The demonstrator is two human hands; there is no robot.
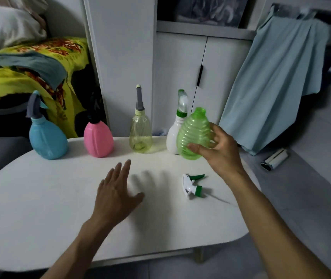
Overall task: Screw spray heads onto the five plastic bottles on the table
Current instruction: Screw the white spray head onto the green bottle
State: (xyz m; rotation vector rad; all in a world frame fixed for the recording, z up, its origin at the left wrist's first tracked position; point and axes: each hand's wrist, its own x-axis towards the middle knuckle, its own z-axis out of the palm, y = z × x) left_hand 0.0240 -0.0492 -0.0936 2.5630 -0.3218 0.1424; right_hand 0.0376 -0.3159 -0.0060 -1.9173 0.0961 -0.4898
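Observation:
My right hand (219, 150) grips a ribbed green bottle (192, 135) with a bare, open neck, holding it tilted just above the white table (40, 208). A white and green spray head (192, 185) with its thin tube lies loose on the table below that bottle. My left hand (116, 192) hovers flat over the table's middle, fingers spread, holding nothing. Along the far edge stand a blue bottle (47, 135), a pink bottle (98, 137), a clear yellow bottle (140, 135) and a white bottle (172, 137), each with a spray head on top.
White cupboards rise right behind the table. A bed with a yellow patterned cover sits at the back left. A light blue garment hangs at the right, and a small white object lies on the floor beneath it.

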